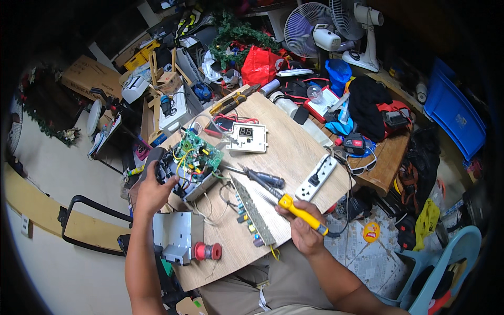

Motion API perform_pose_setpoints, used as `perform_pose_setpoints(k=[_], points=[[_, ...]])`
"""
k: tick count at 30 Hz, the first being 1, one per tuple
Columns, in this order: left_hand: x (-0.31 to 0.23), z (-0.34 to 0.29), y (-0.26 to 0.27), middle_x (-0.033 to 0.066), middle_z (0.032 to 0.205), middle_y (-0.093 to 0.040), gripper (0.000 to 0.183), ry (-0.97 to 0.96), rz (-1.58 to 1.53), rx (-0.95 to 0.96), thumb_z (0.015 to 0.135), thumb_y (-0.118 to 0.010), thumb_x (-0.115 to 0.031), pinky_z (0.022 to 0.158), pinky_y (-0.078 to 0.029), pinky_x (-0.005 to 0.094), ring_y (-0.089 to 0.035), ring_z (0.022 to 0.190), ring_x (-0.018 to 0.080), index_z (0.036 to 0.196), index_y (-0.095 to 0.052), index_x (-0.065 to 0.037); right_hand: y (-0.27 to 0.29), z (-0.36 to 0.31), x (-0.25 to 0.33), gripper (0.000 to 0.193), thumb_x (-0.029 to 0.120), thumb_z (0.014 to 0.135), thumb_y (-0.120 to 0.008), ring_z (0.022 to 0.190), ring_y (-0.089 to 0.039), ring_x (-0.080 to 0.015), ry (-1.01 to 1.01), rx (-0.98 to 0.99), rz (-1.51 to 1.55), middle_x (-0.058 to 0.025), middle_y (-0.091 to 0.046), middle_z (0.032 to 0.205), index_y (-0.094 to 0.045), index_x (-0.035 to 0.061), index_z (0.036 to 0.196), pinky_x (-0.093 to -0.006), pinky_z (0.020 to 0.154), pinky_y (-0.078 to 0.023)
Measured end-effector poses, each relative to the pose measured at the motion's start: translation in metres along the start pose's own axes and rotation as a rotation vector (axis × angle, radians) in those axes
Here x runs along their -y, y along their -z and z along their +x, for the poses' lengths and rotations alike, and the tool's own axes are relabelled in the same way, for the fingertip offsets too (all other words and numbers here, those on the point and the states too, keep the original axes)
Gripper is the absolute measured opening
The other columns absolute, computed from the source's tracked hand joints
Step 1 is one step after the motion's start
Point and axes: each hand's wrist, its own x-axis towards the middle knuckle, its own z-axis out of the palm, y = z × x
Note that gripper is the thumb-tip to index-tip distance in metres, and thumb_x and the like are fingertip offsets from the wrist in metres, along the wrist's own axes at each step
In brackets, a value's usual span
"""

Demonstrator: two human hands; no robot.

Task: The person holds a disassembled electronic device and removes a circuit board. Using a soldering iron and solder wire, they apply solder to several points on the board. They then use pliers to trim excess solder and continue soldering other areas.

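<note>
My right hand (304,226) is closed around the yellow handle of a soldering iron (302,212), its metal shaft slanting up and left over the table. My left hand (152,191) grips the left side of an opened metal housing (202,188), thumb toward its middle. A green circuit board (195,152) with yellow, red and black wires sits in that housing. Near the iron's tip lies a dark-handled screwdriver (270,179). Below it, a long narrow board (254,212) with a row of small coloured parts rests at a slant.
On the wooden table (299,126) are a white display panel (247,137), a white power strip (317,178) with a plug, pliers (233,101), a red solder spool (208,251) and a bent metal cover (178,231). Clutter and fans (310,31) stand behind; a light-blue chair (446,268) is at right.
</note>
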Motion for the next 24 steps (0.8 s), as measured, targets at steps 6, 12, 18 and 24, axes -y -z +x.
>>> perform_pose_setpoints(k=[6,12,18,24], points=[[0.006,0.017,0.010,0.0266,0.101,-0.075,0.072,-0.001,0.071,0.059,0.084,-0.078,-0.031,0.088,-0.056,0.0486,-0.073,0.097,0.0417,0.148,-0.053,-0.007,0.009,-0.002,0.004,0.043,0.017,0.105,-0.063,0.130,-0.061,-0.0375,-0.070,0.038,-0.058,-0.0238,-0.060,0.139,-0.050,0.0002,0.142,-0.0659,0.120,-0.037],[-0.069,0.046,0.029,0.0203,0.108,-0.074,0.036,-0.469,0.261,-0.162,0.091,-0.073,-0.030,0.094,-0.054,0.0470,-0.070,0.105,0.0369,0.118,-0.075,-0.006,0.005,0.002,0.002,0.045,0.028,0.106,-0.064,0.134,-0.057,-0.0382,-0.045,0.017,0.008,-0.0216,-0.060,0.137,-0.048,0.0105,0.145,-0.0706,0.117,-0.038],[-0.158,0.116,-0.050,0.0182,0.106,-0.078,0.036,-0.609,0.749,0.431,0.085,-0.069,-0.036,0.091,-0.056,0.0466,-0.073,0.103,0.0367,0.103,-0.081,-0.007,0.002,0.003,0.002,0.046,0.027,0.106,-0.065,0.132,-0.056,-0.0398,-0.006,-0.014,0.020,-0.0234,-0.053,0.143,-0.048,0.0130,0.146,-0.0709,0.114,-0.040],[-0.170,0.124,-0.069,0.0145,0.113,-0.079,0.049,-0.432,0.826,0.623,0.075,-0.081,-0.045,0.089,-0.059,0.0430,-0.076,0.105,0.0319,0.107,-0.083,-0.008,-0.003,0.002,0.003,0.049,0.028,0.105,-0.067,0.133,-0.057,-0.0375,0.013,0.003,-0.117,-0.0197,-0.057,0.140,-0.047,0.0204,0.149,-0.0695,0.113,-0.042]])
